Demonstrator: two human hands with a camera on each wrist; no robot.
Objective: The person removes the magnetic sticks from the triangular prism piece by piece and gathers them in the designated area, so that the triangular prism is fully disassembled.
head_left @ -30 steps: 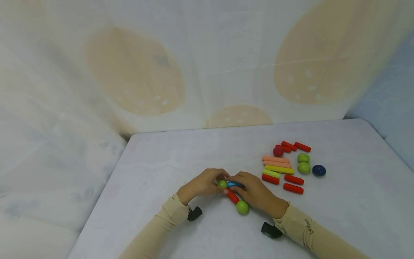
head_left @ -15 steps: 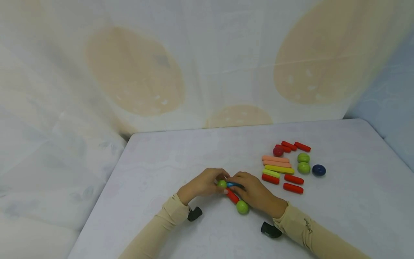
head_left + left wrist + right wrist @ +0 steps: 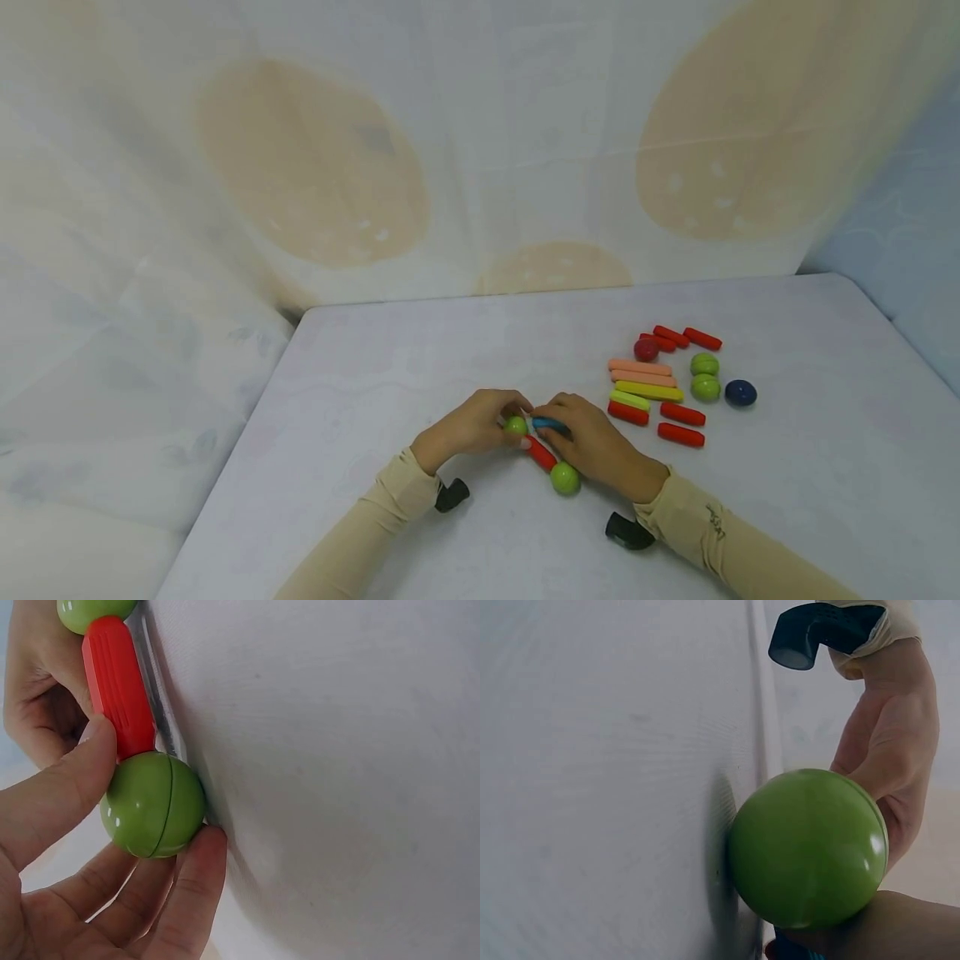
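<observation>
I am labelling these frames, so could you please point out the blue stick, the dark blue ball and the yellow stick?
blue stick [image 3: 551, 423], head view, visible top.
dark blue ball [image 3: 740, 392], head view, centre.
yellow stick [image 3: 648, 390], head view, mid-length.

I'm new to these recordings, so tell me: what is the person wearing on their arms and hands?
Both arms wear long, snug beige sleeves, the left sleeve and the right sleeve, ending at the wrists. The right one carries small dark lettering near the cuff. A small black camera unit sits under each wrist: the left unit and the right unit. The left hand and right hand are bare, without gloves.
</observation>
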